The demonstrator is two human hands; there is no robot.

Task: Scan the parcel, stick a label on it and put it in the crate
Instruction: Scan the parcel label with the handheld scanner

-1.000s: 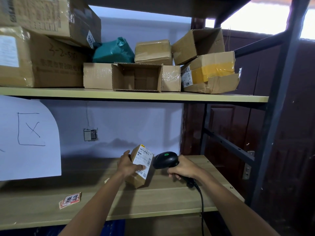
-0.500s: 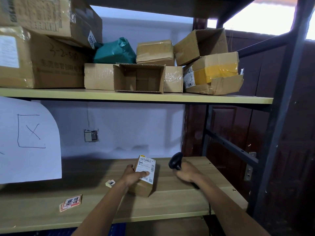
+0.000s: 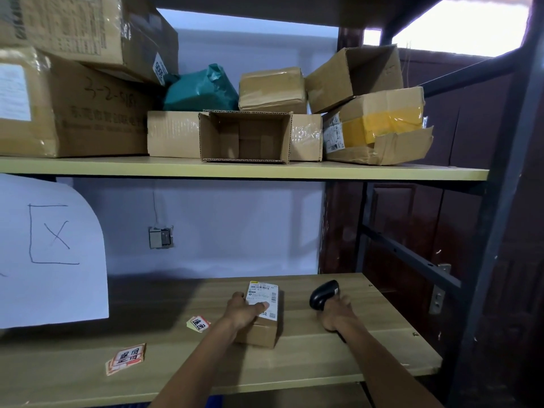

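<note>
A small brown cardboard parcel (image 3: 260, 331) with a white shipping label on top lies flat on the lower wooden shelf (image 3: 368, 357). My left hand (image 3: 245, 312) rests on its top and grips it, thumb on the label. My right hand (image 3: 335, 315) holds a black handheld scanner (image 3: 323, 294) by its handle, a little right of the parcel, head tilted up and away from it. Red-and-white label stickers lie on the shelf: one small pile (image 3: 198, 323) just left of the parcel, another pile (image 3: 126, 357) further left. No crate is in view.
The upper shelf (image 3: 235, 170) carries several cardboard boxes, an open empty box (image 3: 245, 136) and a teal bag (image 3: 201, 91). A white sheet with a drawn boxed X (image 3: 50, 251) hangs at the left. Dark metal rack posts (image 3: 485, 231) and a wooden door stand at the right.
The parcel went from tilted up in front of the scanner to lying flat on the shelf under my left hand. My right hand swung the scanner to the right, away from the parcel.
</note>
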